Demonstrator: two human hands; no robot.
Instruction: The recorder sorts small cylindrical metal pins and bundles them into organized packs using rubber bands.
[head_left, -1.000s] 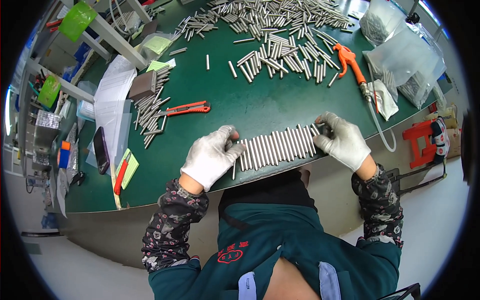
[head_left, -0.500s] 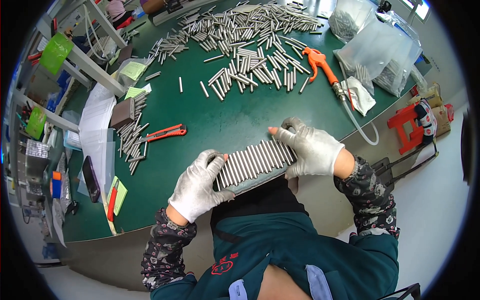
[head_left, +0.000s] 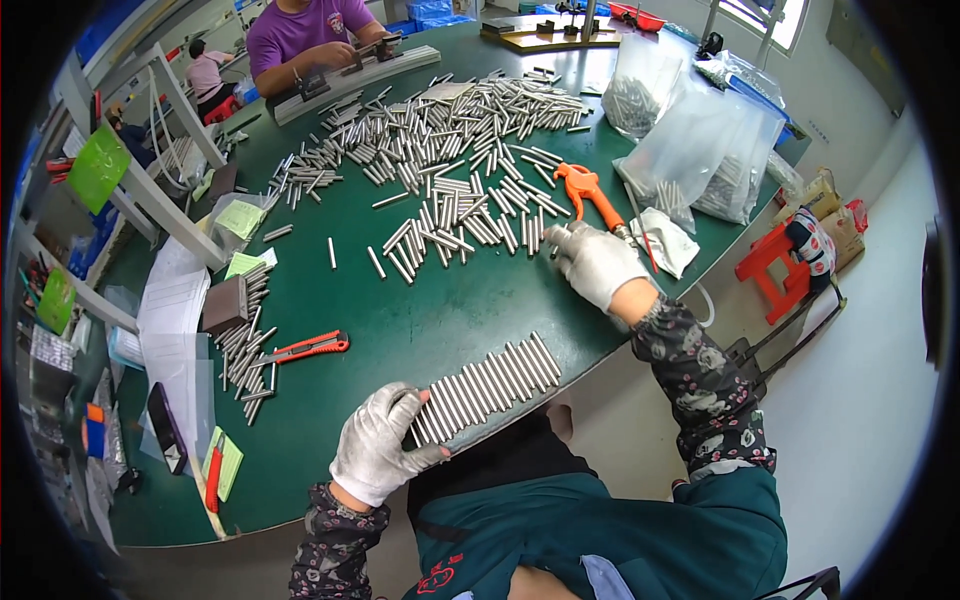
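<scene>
gloved left hand (head_left: 376,448) at a row of metal rods (head_left: 487,388), right hand (head_left: 598,265) near the rod pile (head_left: 436,135), green table (head_left: 330,385)

Is a dark-green worktable (head_left: 420,325) — bears a heap of loose metal pins (head_left: 425,130), a pin row (head_left: 487,391) along the near edge, utility knife (head_left: 318,346), orange air blow gun (head_left: 596,200), white cloth (head_left: 668,243) — and clear plastic bags (head_left: 690,160).

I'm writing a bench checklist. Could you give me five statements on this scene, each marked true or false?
1. The left hand is at the left end of the row of metal pins. True.
2. The right hand is near the orange air gun. True.
3. Both hands are bare. False: they wear whitish gloves.
4. No knife lies left of the row. False: a red utility knife does.
5. A clear bag stands right of the air gun. True.
</scene>
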